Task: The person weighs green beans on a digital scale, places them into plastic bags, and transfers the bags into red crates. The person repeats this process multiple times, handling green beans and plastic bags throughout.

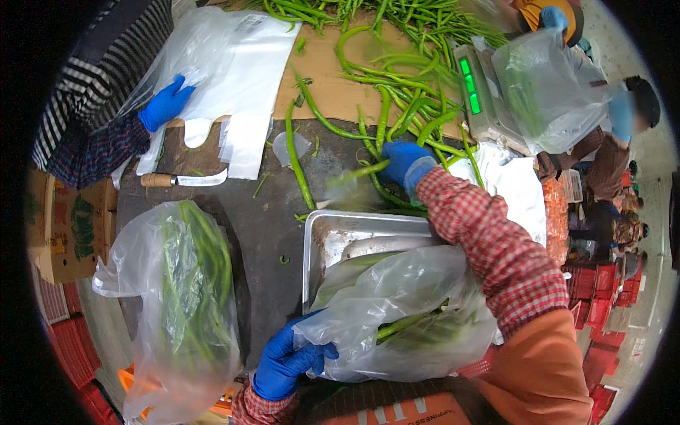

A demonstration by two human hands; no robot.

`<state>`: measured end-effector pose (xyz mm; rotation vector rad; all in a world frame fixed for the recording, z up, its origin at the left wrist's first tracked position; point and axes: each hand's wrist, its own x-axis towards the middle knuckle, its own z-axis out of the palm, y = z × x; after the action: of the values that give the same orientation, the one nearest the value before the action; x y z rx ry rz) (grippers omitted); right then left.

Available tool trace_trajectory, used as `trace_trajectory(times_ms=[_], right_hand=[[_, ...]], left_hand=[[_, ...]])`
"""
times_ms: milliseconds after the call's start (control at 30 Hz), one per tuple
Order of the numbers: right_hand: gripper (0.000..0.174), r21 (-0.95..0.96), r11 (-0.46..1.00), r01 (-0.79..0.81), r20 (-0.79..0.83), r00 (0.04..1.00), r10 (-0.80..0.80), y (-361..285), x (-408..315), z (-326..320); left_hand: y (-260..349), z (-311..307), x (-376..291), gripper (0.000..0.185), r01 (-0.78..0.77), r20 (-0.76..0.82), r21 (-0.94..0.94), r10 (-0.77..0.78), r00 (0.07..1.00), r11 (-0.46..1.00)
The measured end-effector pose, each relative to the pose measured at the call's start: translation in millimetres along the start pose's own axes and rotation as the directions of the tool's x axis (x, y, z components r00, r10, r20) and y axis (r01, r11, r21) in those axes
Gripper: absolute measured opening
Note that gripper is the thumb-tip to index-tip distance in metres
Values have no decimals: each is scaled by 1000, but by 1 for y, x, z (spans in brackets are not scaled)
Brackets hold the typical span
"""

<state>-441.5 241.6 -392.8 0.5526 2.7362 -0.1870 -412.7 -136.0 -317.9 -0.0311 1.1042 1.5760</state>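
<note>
My left hand (289, 356), in a blue glove, grips the rim of a clear plastic bag (419, 281) near my body. Long green peppers (398, 326) lie inside this bag, which rests partly over a metal tray (307, 255). My right hand (406, 164), also blue-gloved, reaches past the tray to the loose peppers (382, 114). Its fingers are closed around a long green pepper (358, 172), blurred by motion. More peppers lie against that hand on the dark tabletop and a cardboard sheet (324, 69).
A co-worker's gloved hand (167, 103) rests on white plastic bags (244, 79) at far left. A hooked knife (186, 180) lies below them. A filled bag (186, 297) stands at left. At right, a scale (481, 101) with a lit display stands beside another filled bag (547, 90).
</note>
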Motion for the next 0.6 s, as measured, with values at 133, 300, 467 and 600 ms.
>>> trace_trajectory(times_ms=[133,300,467,600], right_hand=[[37,185,981,-53,-106,992,74,10,10,-8],[42,291,956,-39,-221,969,106,22,-19,-60],[33,-182,978,104,346,937,-35,-3,-40,-21],[34,-100,989,104,406,912,-55,7,-30,19]], left_hand=[[0,1,-1,37,-17,-30,7,17,999,1000],[-5,1,0,36,-53,-23,-18,53,998,998],[-3,0,-1,35,-56,-21,-36,56,998,998],[0,1,-1,36,-18,-17,-27,17,1000,999]])
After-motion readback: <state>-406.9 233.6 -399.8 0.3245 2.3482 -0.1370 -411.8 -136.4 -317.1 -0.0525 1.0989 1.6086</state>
